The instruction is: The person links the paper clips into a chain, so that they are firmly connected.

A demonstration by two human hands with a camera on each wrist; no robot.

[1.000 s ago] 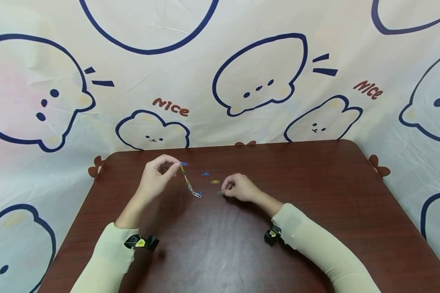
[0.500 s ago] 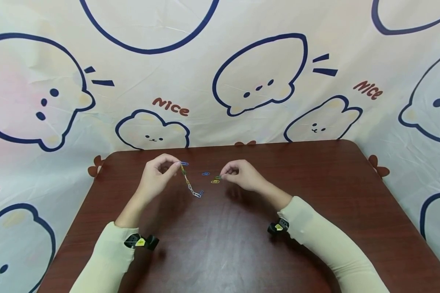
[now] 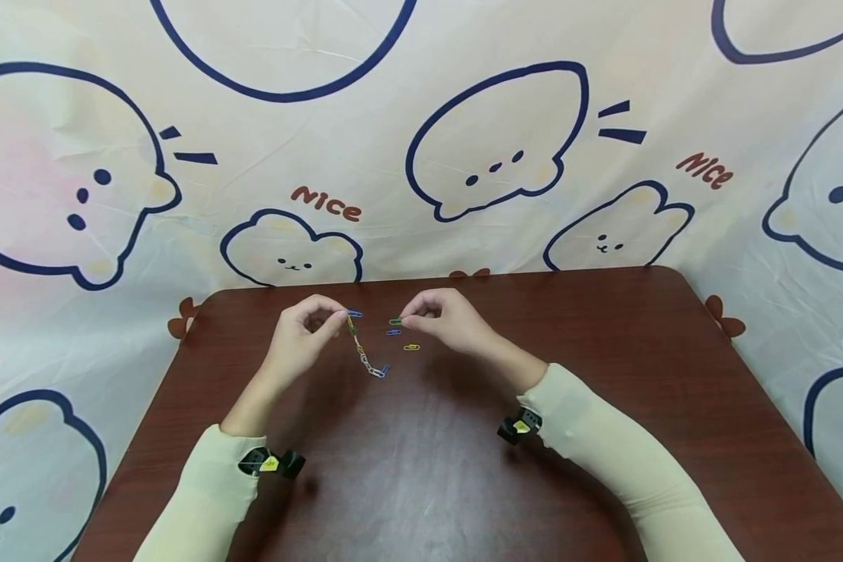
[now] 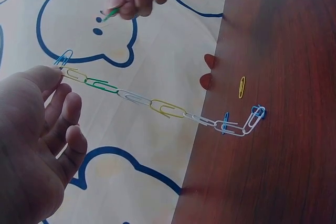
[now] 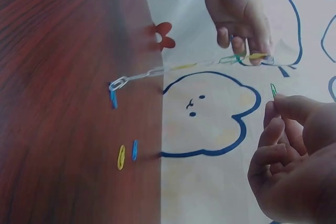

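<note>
My left hand (image 3: pixel 300 334) pinches the top end of a paper clip chain (image 4: pixel 167 109), at a blue paper clip (image 4: pixel 64 57) linked to a yellow one. From there the chain slants down through green, white and yellow clips to a blue clip (image 5: pixel 113 97) at its low end by the table. Between thumb and forefinger, my right hand (image 3: pixel 451 318) pinches a green paper clip (image 5: pixel 273 91) by one end, its other end sticking out toward the left hand. The two hands are raised and a short gap lies between them.
A loose blue paper clip (image 3: pixel 393 332) and a yellow paper clip (image 3: pixel 411 347) lie on the dark wooden table (image 3: pixel 421 468), below the right hand in the head view. A cartoon-printed cloth (image 3: pixel 386 156) hangs behind the table.
My right hand has lifted the green paper clip from the table and carried it up and left, past the yellow clip, toward the chain's top. My left hand has stayed nearly still.
</note>
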